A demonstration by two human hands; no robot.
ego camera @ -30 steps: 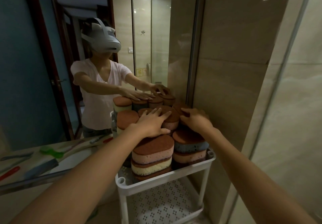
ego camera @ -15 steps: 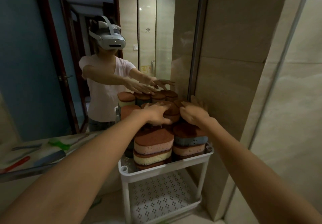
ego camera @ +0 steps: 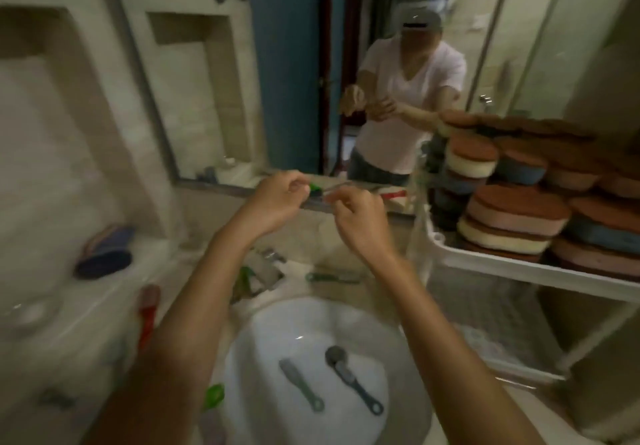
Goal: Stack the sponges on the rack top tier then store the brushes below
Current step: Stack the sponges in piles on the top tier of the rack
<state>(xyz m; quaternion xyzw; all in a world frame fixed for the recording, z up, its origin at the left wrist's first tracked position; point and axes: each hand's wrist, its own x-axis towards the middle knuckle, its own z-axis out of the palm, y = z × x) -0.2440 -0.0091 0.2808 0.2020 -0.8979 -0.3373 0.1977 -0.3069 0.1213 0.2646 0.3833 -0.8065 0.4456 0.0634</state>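
Observation:
Several brown-topped sponges (ego camera: 516,219) stand in stacks on the top tier of the white rack (ego camera: 498,266) at the right. Two grey-blue brushes (ego camera: 301,389) (ego camera: 353,379) lie in the white sink (ego camera: 263,327). A green brush (ego camera: 332,277) lies behind the basin, a red brush (ego camera: 149,313) on the counter to the left, and another green one (ego camera: 214,397) at the basin's left rim. My left hand (ego camera: 277,200) and my right hand (ego camera: 360,225) hover close together above the sink, fingers loosely curled, holding nothing. The picture is blurred.
The rack's perforated lower tier (ego camera: 485,335) shows nothing on it. A faucet (ego camera: 268,270) stands behind the basin. A dark blue object (ego camera: 104,254) lies on the left counter. The mirror (ego camera: 346,81) behind reflects a person and the sponges.
Both hands have left the sponge stacks and moved left over the sink. My view has swung left and down, so the rack now sits at the right edge.

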